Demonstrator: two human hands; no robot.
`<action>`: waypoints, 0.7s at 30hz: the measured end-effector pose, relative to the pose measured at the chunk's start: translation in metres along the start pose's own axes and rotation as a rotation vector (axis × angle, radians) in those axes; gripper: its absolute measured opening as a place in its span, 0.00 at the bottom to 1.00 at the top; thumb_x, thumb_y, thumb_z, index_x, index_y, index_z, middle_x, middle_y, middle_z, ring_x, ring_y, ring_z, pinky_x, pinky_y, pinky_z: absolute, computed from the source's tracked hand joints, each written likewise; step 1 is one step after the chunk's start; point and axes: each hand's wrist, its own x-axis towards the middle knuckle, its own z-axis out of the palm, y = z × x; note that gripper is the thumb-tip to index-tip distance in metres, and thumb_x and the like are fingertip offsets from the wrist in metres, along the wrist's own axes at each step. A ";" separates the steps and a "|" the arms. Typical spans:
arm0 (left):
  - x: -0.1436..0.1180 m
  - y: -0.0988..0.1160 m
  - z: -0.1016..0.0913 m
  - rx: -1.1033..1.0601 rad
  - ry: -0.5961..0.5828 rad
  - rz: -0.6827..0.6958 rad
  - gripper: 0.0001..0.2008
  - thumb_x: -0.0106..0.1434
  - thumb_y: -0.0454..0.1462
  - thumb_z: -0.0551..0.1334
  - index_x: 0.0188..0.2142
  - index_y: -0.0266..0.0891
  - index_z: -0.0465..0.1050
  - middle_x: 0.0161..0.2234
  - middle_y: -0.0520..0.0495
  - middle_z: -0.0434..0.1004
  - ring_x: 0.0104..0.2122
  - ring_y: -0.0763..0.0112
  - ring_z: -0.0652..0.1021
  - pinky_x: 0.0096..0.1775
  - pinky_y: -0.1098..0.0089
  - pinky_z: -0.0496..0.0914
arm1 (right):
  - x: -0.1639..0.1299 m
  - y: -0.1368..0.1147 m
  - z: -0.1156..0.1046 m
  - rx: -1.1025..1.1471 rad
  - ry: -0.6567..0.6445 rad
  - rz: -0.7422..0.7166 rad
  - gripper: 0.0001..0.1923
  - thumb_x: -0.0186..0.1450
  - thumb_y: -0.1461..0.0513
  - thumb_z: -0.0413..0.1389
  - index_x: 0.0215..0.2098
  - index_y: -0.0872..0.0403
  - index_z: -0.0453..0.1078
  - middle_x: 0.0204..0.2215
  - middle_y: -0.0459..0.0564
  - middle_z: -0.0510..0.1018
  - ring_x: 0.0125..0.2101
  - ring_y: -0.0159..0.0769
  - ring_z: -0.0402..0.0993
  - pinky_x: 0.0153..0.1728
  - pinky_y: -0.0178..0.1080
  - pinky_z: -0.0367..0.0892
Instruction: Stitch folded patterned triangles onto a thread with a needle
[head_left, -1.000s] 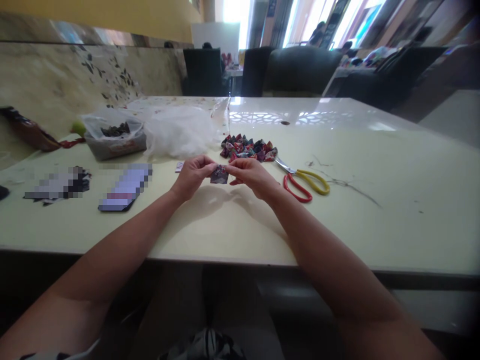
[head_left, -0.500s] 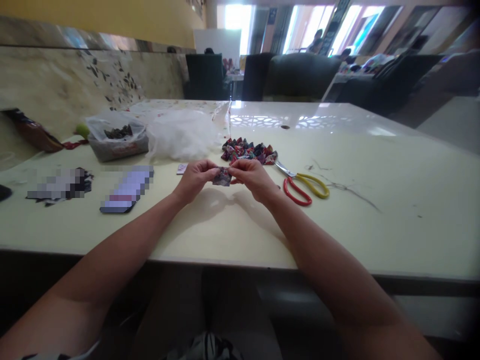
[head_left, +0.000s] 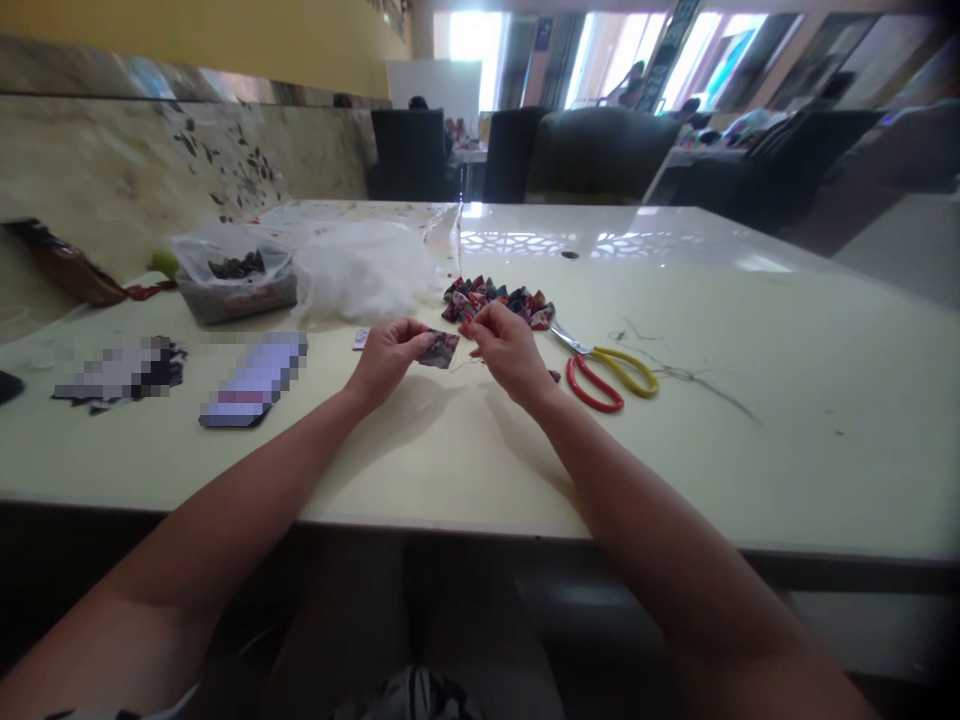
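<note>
My left hand (head_left: 386, 357) pinches a small dark patterned fabric piece (head_left: 439, 348) just above the pale table (head_left: 750, 400). My right hand (head_left: 504, 347) is right beside the piece with fingertips pinched together; what they hold is too small to tell, perhaps a thin thread. Behind both hands lies a heap of folded patterned fabric pieces (head_left: 499, 299). Scissors with one red and one yellow handle (head_left: 606, 374) lie to the right of my right hand.
A clear bag of white stuffing (head_left: 360, 265) and a bagged box of dark scraps (head_left: 232, 278) stand at the back left. A phone (head_left: 253, 380) and dark scraps (head_left: 120, 368) lie at the left. Loose threads (head_left: 697, 380) trail right of the scissors. Dark chairs stand beyond the table.
My right hand has let go of the fabric piece and drawn slightly up and right, fingers pinched. The left hand still holds the piece, now tilted flatter.
</note>
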 end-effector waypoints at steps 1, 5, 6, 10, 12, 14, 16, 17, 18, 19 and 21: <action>0.000 0.000 0.000 0.003 -0.004 0.003 0.11 0.54 0.41 0.75 0.30 0.36 0.78 0.26 0.48 0.80 0.25 0.72 0.76 0.33 0.68 0.72 | 0.000 -0.001 -0.001 -0.039 -0.009 -0.042 0.11 0.65 0.60 0.60 0.27 0.50 0.63 0.26 0.44 0.69 0.30 0.34 0.66 0.34 0.39 0.68; -0.001 -0.001 0.001 0.008 -0.020 0.015 0.10 0.55 0.41 0.74 0.29 0.37 0.78 0.26 0.49 0.80 0.26 0.72 0.76 0.34 0.68 0.72 | -0.002 -0.008 -0.001 -0.154 -0.010 -0.130 0.09 0.62 0.63 0.60 0.25 0.51 0.67 0.26 0.45 0.71 0.34 0.37 0.67 0.39 0.41 0.64; -0.001 -0.001 0.001 0.010 -0.024 0.019 0.10 0.55 0.41 0.74 0.29 0.37 0.78 0.27 0.49 0.80 0.26 0.72 0.76 0.34 0.68 0.72 | -0.002 -0.009 -0.001 -0.165 -0.002 -0.130 0.08 0.61 0.64 0.61 0.24 0.51 0.68 0.26 0.45 0.71 0.33 0.37 0.67 0.39 0.41 0.63; -0.002 -0.002 0.002 0.000 -0.051 0.028 0.11 0.55 0.42 0.74 0.29 0.37 0.78 0.27 0.49 0.80 0.26 0.72 0.76 0.34 0.69 0.72 | -0.004 -0.012 0.001 -0.154 -0.030 -0.104 0.08 0.61 0.63 0.61 0.24 0.52 0.69 0.24 0.44 0.71 0.31 0.35 0.66 0.38 0.40 0.62; -0.002 -0.003 0.002 -0.008 -0.061 0.021 0.12 0.54 0.42 0.75 0.30 0.37 0.78 0.27 0.49 0.80 0.27 0.72 0.77 0.35 0.68 0.73 | -0.005 -0.013 0.002 -0.146 -0.059 -0.088 0.08 0.61 0.62 0.61 0.24 0.52 0.70 0.23 0.44 0.71 0.30 0.34 0.66 0.36 0.39 0.61; -0.002 -0.003 0.002 -0.014 -0.065 0.017 0.12 0.54 0.43 0.75 0.30 0.37 0.78 0.27 0.49 0.80 0.27 0.72 0.77 0.35 0.68 0.73 | -0.006 -0.014 0.002 -0.142 -0.074 -0.075 0.08 0.61 0.62 0.61 0.24 0.52 0.71 0.22 0.43 0.70 0.29 0.34 0.65 0.35 0.39 0.60; -0.002 -0.003 0.002 -0.020 -0.069 0.018 0.13 0.54 0.43 0.75 0.30 0.37 0.78 0.27 0.50 0.80 0.27 0.72 0.77 0.34 0.68 0.73 | -0.007 -0.014 0.003 -0.138 -0.074 -0.068 0.08 0.61 0.62 0.61 0.25 0.52 0.71 0.22 0.43 0.71 0.28 0.33 0.64 0.34 0.39 0.59; -0.002 -0.003 0.002 -0.023 -0.073 0.020 0.13 0.54 0.43 0.76 0.30 0.37 0.78 0.27 0.49 0.80 0.27 0.72 0.77 0.34 0.68 0.73 | -0.007 -0.014 0.003 -0.137 -0.073 -0.066 0.08 0.61 0.62 0.61 0.25 0.53 0.71 0.22 0.43 0.71 0.28 0.33 0.64 0.34 0.39 0.59; -0.002 -0.003 0.002 -0.026 -0.077 0.022 0.13 0.54 0.43 0.76 0.30 0.37 0.78 0.27 0.49 0.80 0.27 0.72 0.77 0.34 0.68 0.73 | -0.007 -0.014 0.003 -0.136 -0.072 -0.066 0.08 0.62 0.62 0.61 0.25 0.53 0.71 0.22 0.43 0.71 0.28 0.33 0.64 0.34 0.38 0.59; -0.001 -0.003 0.002 -0.029 -0.080 0.025 0.14 0.54 0.44 0.76 0.30 0.37 0.78 0.27 0.49 0.80 0.27 0.72 0.77 0.34 0.68 0.73 | -0.007 -0.014 0.003 -0.137 -0.072 -0.068 0.08 0.62 0.62 0.61 0.25 0.53 0.71 0.22 0.43 0.71 0.28 0.33 0.64 0.34 0.38 0.59; -0.001 -0.004 0.002 -0.037 -0.087 0.031 0.14 0.53 0.44 0.77 0.30 0.37 0.78 0.27 0.49 0.80 0.27 0.72 0.77 0.34 0.68 0.73 | -0.007 -0.015 0.003 -0.144 -0.070 -0.072 0.08 0.62 0.62 0.61 0.25 0.53 0.71 0.22 0.43 0.71 0.28 0.33 0.64 0.34 0.38 0.59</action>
